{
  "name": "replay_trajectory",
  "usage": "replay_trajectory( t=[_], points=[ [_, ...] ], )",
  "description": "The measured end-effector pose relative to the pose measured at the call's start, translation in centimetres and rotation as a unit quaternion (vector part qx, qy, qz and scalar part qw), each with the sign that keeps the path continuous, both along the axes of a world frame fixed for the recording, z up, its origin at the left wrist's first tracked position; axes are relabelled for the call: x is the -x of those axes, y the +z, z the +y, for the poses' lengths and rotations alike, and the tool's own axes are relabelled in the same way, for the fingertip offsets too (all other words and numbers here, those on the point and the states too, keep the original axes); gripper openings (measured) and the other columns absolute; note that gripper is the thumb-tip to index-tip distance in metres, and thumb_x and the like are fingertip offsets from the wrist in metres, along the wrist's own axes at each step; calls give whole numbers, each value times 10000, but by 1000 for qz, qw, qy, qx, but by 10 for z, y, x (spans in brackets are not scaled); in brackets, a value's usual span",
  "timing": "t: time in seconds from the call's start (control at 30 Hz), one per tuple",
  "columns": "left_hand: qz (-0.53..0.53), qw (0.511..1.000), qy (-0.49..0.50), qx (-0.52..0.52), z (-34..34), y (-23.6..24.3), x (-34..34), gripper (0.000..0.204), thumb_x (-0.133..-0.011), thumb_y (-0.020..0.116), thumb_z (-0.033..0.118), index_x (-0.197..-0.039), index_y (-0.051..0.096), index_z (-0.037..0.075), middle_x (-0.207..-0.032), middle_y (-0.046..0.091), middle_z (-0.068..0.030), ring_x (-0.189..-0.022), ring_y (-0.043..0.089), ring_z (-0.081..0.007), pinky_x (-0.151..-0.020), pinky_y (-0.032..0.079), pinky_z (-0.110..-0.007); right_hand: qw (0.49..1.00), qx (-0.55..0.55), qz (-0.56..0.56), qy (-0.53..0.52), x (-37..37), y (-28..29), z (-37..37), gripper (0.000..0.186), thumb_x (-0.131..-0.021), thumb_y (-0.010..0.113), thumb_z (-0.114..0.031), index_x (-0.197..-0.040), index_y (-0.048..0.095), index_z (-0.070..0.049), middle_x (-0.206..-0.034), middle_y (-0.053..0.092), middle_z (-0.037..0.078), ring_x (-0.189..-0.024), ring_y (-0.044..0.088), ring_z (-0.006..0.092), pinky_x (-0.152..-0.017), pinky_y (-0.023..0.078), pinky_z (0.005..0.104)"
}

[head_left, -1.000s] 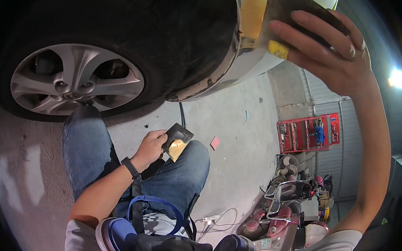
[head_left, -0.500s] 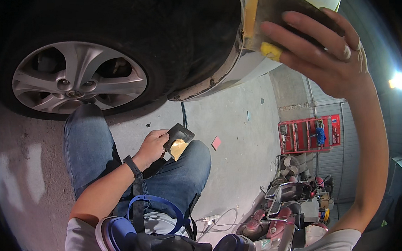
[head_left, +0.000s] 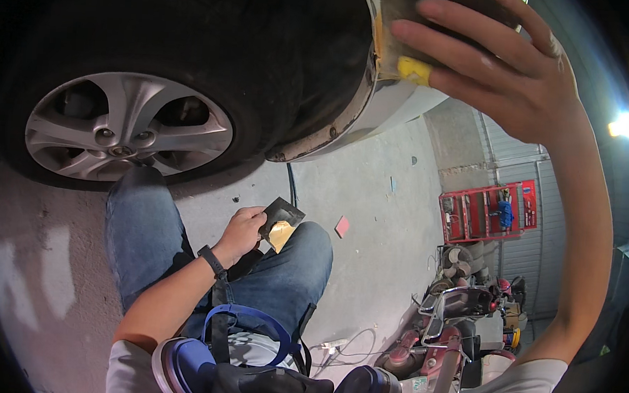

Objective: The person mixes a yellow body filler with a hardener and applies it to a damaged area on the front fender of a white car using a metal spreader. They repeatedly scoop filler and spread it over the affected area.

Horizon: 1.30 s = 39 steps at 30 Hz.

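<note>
My left hand (head_left: 243, 234) pinches a dark flat plate (head_left: 279, 210) above my knee, with a lump of yellow putty (head_left: 280, 235) at its lower edge. My right hand (head_left: 502, 82), raised at the upper right, is closed on a thin dark spreader (head_left: 399, 12). The spreader lies against the light-coloured car body panel (head_left: 405, 100) beside the wheel arch, with its far part cut off by the frame's top. Bright yellow material (head_left: 414, 71) covers the tip of one right finger. A yellowish streak runs down the panel edge by the spreader.
Close on the left stands the car wheel (head_left: 130, 126). A pink flat piece (head_left: 342, 226) lies on the concrete floor. Farther right are an open red toolbox (head_left: 483, 212) and a red scooter (head_left: 438, 356) among clutter. A respirator (head_left: 269, 386) hangs below my chest.
My right hand has moved slightly up and left along the panel with the spreader. The left hand still holds the plate in much the same place. The whole view has shifted a little.
</note>
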State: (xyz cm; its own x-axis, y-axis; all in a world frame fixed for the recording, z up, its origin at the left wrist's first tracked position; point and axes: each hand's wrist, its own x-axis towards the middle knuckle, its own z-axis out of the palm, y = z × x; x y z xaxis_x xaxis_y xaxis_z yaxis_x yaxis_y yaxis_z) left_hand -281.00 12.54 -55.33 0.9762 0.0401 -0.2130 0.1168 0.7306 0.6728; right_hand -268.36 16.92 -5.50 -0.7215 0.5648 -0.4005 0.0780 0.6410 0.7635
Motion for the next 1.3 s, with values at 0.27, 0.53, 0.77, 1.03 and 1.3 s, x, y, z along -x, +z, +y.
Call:
replay_trajectory(
  t=[0.27,0.53,0.77,1.03,1.3],
  points=[
    [45,999,24,2,-1,7,2,294,-1070,512,158,-1206,703,-20,-865,692,5,-610,545,-42,-563,434,-218,1000,-19,-13,-11,11,11,-5,85,-927,734,-238,-1002,772,-235,-1278,718,-134,-1236,622,80,-1186,446,398],
    [36,999,20,-23,-3,-5,-2,354,-1057,531,194,-1285,689,-25,-822,634,-13,-621,527,-85,-549,429,-271,998,14,54,29,-2,-4,7,68,-929,720,-219,-964,777,-205,-1277,726,-108,-1264,619,97,-1148,476,395],
    [19,999,38,0,-2,4,2,370,-1081,540,213,-1318,673,-38,-916,686,-16,-756,589,-88,-674,490,-261,990,-109,-70,-55,-3,25,-74,202,-953,665,-486,-1036,766,-332,-1373,686,-158,-1427,494,120,-1259,344,450],
    [-147,949,167,-224,20,60,11,402,-1099,519,231,-1347,616,-71,-1137,730,-164,-1086,663,-208,-990,476,-303,550,-218,642,-487,16,-163,-215,175,-960,679,-23,-1131,705,-49,-1086,747,52,-1058,701,205,-1099,451,470],
    [-149,951,81,-258,22,132,17,429,-1116,493,223,-1396,585,-89,-1157,741,-153,-1097,659,-152,-973,490,-298,198,-248,821,-474,13,-314,-224,304,-962,711,-133,-1213,662,31,-826,637,38,-789,533,83,-739,494,287]
  ],
)
